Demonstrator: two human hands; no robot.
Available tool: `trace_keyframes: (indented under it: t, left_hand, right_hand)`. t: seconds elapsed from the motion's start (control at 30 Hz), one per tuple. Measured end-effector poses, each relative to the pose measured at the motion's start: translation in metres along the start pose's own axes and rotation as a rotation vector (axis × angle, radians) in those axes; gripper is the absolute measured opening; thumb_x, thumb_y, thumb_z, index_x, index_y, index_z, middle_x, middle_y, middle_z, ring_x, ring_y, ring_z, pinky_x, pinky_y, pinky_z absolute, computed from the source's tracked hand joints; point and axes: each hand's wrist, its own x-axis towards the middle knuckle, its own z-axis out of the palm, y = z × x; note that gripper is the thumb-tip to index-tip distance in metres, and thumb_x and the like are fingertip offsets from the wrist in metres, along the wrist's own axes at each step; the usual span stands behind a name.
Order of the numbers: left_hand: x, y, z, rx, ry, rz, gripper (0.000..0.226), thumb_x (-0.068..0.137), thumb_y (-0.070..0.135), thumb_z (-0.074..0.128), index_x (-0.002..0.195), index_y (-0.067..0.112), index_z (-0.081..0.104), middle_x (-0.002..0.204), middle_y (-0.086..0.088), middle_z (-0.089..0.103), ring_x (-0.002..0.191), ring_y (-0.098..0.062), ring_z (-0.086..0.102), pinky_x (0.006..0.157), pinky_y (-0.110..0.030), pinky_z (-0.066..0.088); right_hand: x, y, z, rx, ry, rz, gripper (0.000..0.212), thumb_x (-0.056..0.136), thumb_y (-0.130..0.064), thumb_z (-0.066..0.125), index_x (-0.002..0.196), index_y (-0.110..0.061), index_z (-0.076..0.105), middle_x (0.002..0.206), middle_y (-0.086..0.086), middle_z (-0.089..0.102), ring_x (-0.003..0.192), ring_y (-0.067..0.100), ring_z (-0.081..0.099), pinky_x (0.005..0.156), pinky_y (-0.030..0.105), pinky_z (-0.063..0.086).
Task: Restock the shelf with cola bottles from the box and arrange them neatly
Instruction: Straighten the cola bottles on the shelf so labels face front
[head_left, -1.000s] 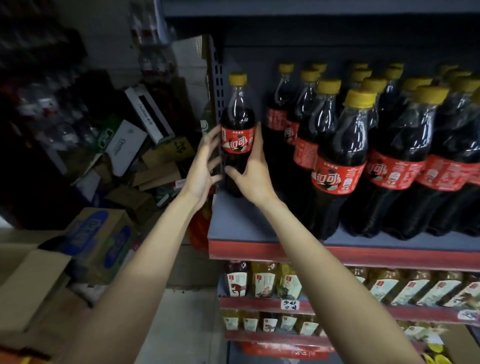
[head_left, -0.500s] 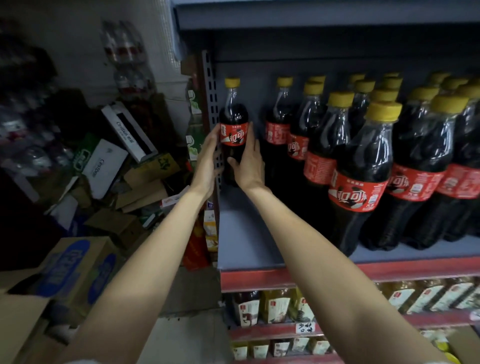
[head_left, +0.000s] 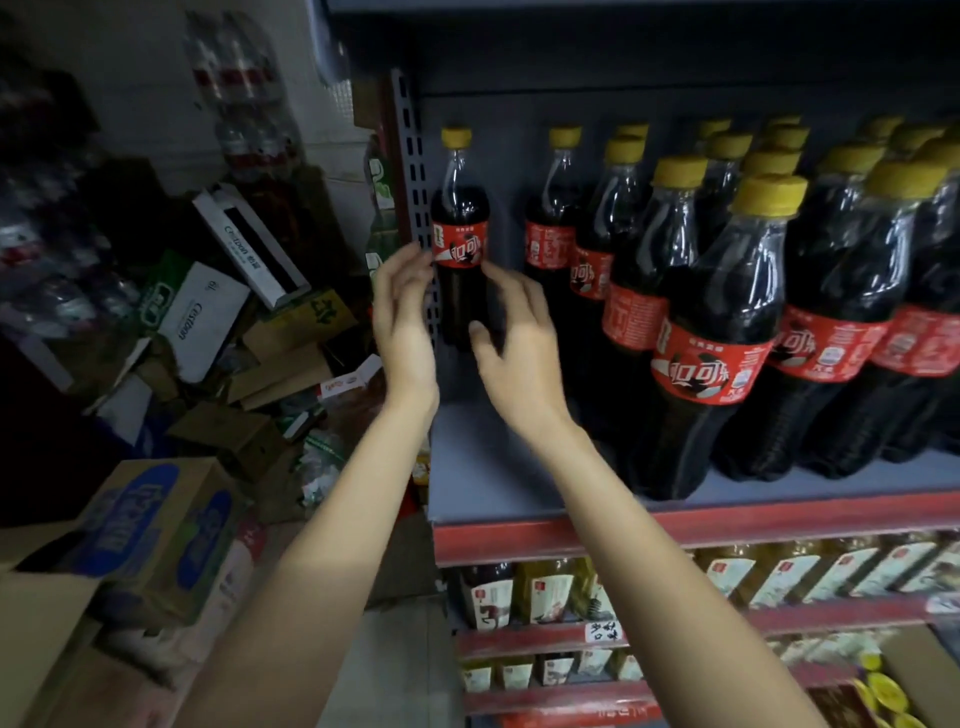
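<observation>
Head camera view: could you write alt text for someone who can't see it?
Two open hands, left hand and right hand, flank a yellow-capped cola bottle standing alone at the back left of a grey shelf. Rows of matching cola bottles fill the right; cardboard boxes lie piled left.

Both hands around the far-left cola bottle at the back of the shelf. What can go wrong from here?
1. The yellow-capped cola bottle stands alone; a brush from the left hand or right hand might tip it.
2. It sits against the perforated grey upright, so it may end up out of line with the neighbouring row.
</observation>
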Motion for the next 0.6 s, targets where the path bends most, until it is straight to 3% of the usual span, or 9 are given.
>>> trace_keyframes:
  t: [0.17, 0.23, 0.33, 0.43, 0.5, 0.6]
  left_hand:
    - [-0.064, 0.013, 0.015, 0.012, -0.379, -0.032, 0.024, 0.089, 0.019, 0.048, 0.111, 0.020, 0.057, 0.103, 0.003, 0.066, 0.099, -0.010, 0.062, 0.092, -0.030, 0.047]
    - [-0.085, 0.011, 0.025, 0.086, -0.532, -0.042, 0.028, 0.088, 0.020, 0.051, 0.115, 0.028, 0.055, 0.110, 0.006, 0.065, 0.104, -0.009, 0.061, 0.094, -0.028, 0.047]
    - [-0.110, 0.005, 0.039, 0.158, -0.615, -0.065, 0.035, 0.087, 0.022, 0.054, 0.118, 0.036, 0.051, 0.119, 0.009, 0.060, 0.110, -0.006, 0.058, 0.092, -0.019, 0.046]
    - [-0.124, 0.003, 0.049, 0.199, -0.643, -0.076, 0.038, 0.089, 0.023, 0.056, 0.124, 0.035, 0.047, 0.119, 0.015, 0.057, 0.107, 0.002, 0.056, 0.087, -0.012, 0.044]
    - [-0.130, 0.001, 0.053, 0.214, -0.637, -0.095, 0.041, 0.093, 0.018, 0.058, 0.129, 0.033, 0.043, 0.120, 0.017, 0.054, 0.106, 0.006, 0.055, 0.085, -0.009, 0.043]
    - [-0.137, 0.003, 0.054, 0.187, -0.572, -0.090, 0.044, 0.092, 0.013, 0.059, 0.130, 0.032, 0.044, 0.121, 0.013, 0.055, 0.111, -0.002, 0.057, 0.086, -0.013, 0.045]
  right_hand:
    - [-0.082, -0.012, -0.079, 0.037, 0.207, -0.213, 0.022, 0.094, -0.001, 0.053, 0.113, -0.003, 0.064, 0.112, 0.004, 0.063, 0.107, 0.015, 0.059, 0.091, 0.030, 0.048]
    - [-0.107, 0.001, -0.098, -0.072, 0.378, -0.229, 0.021, 0.093, -0.004, 0.054, 0.113, -0.004, 0.062, 0.110, 0.001, 0.060, 0.104, 0.017, 0.058, 0.087, 0.035, 0.048]
    - [-0.125, 0.022, -0.118, -0.214, 0.542, -0.096, 0.034, 0.093, -0.012, 0.059, 0.125, -0.002, 0.054, 0.117, 0.011, 0.054, 0.110, 0.023, 0.051, 0.091, 0.041, 0.046]
    - [-0.126, 0.023, -0.130, -0.137, 0.356, 0.084, 0.070, 0.089, -0.021, 0.068, 0.147, -0.018, 0.028, 0.133, 0.006, 0.047, 0.123, 0.018, 0.047, 0.101, 0.026, 0.042]
    - [-0.124, 0.022, -0.135, -0.131, 0.242, 0.131, 0.087, 0.087, -0.024, 0.071, 0.151, -0.032, 0.013, 0.136, -0.002, 0.048, 0.125, 0.010, 0.049, 0.096, 0.014, 0.042]
    - [-0.118, 0.023, -0.138, -0.201, 0.198, 0.093, 0.096, 0.085, -0.023, 0.073, 0.151, -0.037, 0.005, 0.126, -0.005, 0.053, 0.115, 0.010, 0.055, 0.088, 0.022, 0.049]
